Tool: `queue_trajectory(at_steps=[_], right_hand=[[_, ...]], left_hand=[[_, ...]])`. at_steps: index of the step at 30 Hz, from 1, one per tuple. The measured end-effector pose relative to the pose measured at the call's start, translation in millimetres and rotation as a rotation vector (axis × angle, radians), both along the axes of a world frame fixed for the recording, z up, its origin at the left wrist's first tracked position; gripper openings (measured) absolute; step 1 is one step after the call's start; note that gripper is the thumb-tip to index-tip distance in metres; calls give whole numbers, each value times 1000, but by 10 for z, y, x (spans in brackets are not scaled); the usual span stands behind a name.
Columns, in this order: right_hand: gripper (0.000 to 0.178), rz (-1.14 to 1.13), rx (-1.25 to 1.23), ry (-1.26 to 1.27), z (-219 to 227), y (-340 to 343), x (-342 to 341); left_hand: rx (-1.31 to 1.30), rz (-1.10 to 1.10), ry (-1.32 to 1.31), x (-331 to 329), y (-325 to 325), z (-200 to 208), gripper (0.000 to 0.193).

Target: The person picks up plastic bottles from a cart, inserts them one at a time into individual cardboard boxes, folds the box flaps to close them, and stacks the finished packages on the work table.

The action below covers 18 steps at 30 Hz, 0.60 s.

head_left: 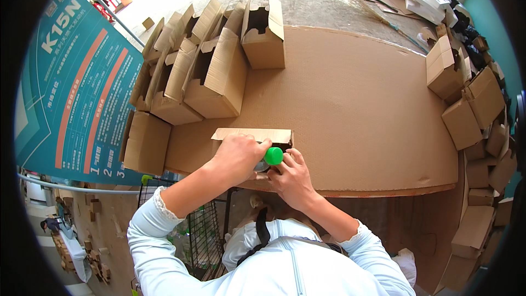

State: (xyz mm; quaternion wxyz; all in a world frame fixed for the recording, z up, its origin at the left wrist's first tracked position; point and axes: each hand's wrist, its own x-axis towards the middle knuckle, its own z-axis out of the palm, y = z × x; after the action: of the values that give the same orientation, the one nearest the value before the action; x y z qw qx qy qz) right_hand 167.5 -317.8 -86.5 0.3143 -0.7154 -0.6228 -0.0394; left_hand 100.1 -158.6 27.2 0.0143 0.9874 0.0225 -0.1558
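Note:
A small cardboard box (252,133) stands at the near edge of the cardboard-covered table, its top open and a flap raised at the far side. My left hand (236,156) is closed round a bottle with a green cap (273,156), held over the box opening. Most of the bottle is hidden by that hand. On the other side of the cap, my right hand (293,180) has its fingers bent over the box's right rim, with its thumb close to the bottle. Whether that thumb touches the bottle I cannot tell.
Several open cardboard boxes (219,79) stand in rows at the table's far left. A brown cardboard sheet (361,115) covers the tabletop. More boxes (462,123) are piled along the right side. A black wire basket (204,235) holding bottles sits below my left arm, beside a teal banner (76,93).

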Motion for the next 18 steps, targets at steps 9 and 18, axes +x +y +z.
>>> queue_trajectory(at_steps=[9,18], right_hand=[[36,-104,21,42,-24,54,6],[17,27,11,202,55,79,-4]], left_hand=[[-256,37,-155,-283,241,-285,64],[-255,252,338,242,241,-1230,20]])
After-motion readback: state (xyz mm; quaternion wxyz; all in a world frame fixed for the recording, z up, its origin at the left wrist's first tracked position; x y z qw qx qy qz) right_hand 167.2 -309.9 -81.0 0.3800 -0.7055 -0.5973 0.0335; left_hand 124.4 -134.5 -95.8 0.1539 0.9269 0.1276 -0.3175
